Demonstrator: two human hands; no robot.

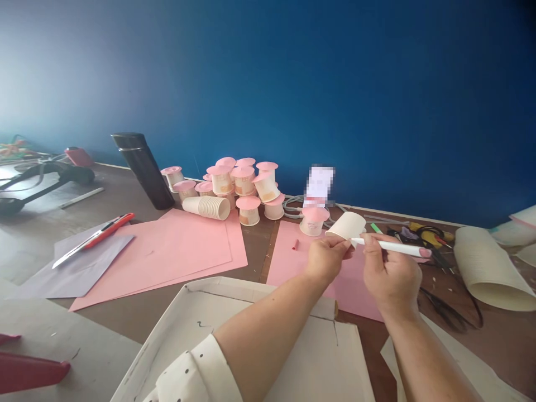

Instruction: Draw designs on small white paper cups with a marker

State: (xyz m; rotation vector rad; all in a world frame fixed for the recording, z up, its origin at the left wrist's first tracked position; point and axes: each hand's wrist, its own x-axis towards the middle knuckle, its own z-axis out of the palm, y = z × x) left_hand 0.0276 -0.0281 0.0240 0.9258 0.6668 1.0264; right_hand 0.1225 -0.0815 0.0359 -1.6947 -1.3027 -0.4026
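Observation:
My left hand (327, 258) is closed around a white paper cup (348, 224), held on its side above the table. My right hand (390, 272) grips a white marker with a pink end (393, 247), its tip touching the cup's side near my left fingers. Both hands hover over a pink paper sheet (293, 262). A small red pen cap (295, 244) lies on that sheet.
Several pink-lidded cups (243, 184) stand at the back with a stack of plain cups (207, 207) lying beside a black flask (144, 170). Pink sheets (176, 251), a red utility knife (98, 237), scissors (448, 310), rolled card (486, 268) and a white cardboard tray (201, 312) surround the hands.

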